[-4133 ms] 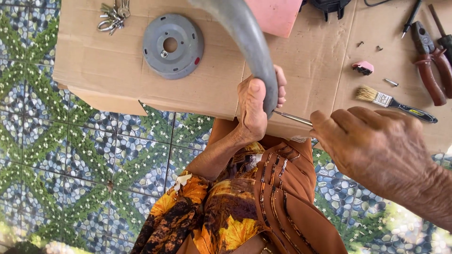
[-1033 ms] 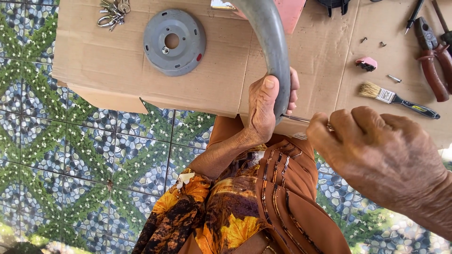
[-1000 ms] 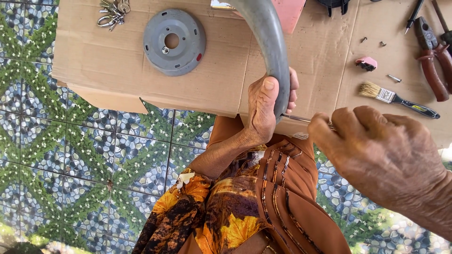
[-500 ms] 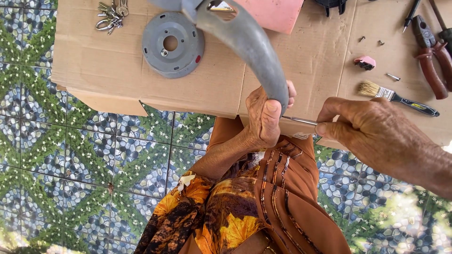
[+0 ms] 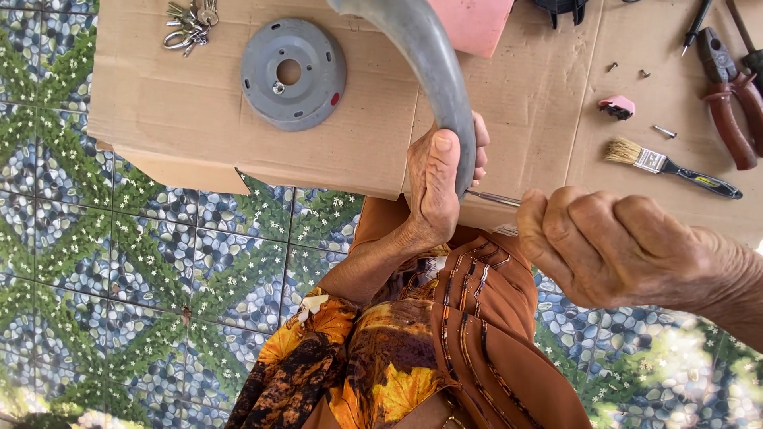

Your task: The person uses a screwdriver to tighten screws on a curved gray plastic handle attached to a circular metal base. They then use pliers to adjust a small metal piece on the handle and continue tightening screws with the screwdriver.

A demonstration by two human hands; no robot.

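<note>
My left hand [image 5: 439, 184] is wrapped around the lower end of a curved grey plastic part [image 5: 429, 59] that arcs up over the cardboard sheet [image 5: 159, 103]. My right hand [image 5: 612, 246] is closed on the handle of a screwdriver whose thin metal shaft [image 5: 493, 198] points left into the end of the grey part under my left fingers. The handle is hidden inside my fist. Both hands are above my lap, which is covered with orange and brown patterned cloth.
On the cardboard lie a round grey disc [image 5: 292, 74], a bunch of keys [image 5: 189, 24], a paintbrush [image 5: 671, 167], red-handled pliers [image 5: 727, 111], a small pink piece [image 5: 617, 106], loose screws [image 5: 664, 130] and a pink panel [image 5: 473, 22]. Patterned floor tiles [image 5: 119, 262] lie below.
The grey part has swung a little in my left hand's grip and stands more upright now. My right hand moved back and forth on the screwdriver at its end.
</note>
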